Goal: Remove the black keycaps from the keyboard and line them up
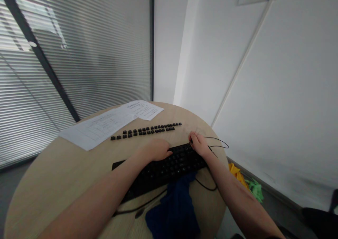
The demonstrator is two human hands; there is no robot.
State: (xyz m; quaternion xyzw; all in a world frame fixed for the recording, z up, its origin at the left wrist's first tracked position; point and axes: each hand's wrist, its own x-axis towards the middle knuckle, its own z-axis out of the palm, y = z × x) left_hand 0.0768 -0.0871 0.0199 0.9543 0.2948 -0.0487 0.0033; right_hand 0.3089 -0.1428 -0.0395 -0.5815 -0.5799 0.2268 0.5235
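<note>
A black keyboard lies at a slant on the round wooden table. My left hand grips its far edge around the middle, thumb on the keys and the other fingers hidden behind. At the far right corner of the keyboard, my right hand has its fingers pinched together. A small dark bit shows at those fingertips, too small to name. Beyond the keyboard, loose black keycaps are laid out in two rows. A dark blue cloth lies against the keyboard's near side.
Printed paper sheets cover the table's far left part. A black cable runs below the keyboard, and a thin cord loops off the right edge of the table. Yellow cloth and green cloth lie beside the wall.
</note>
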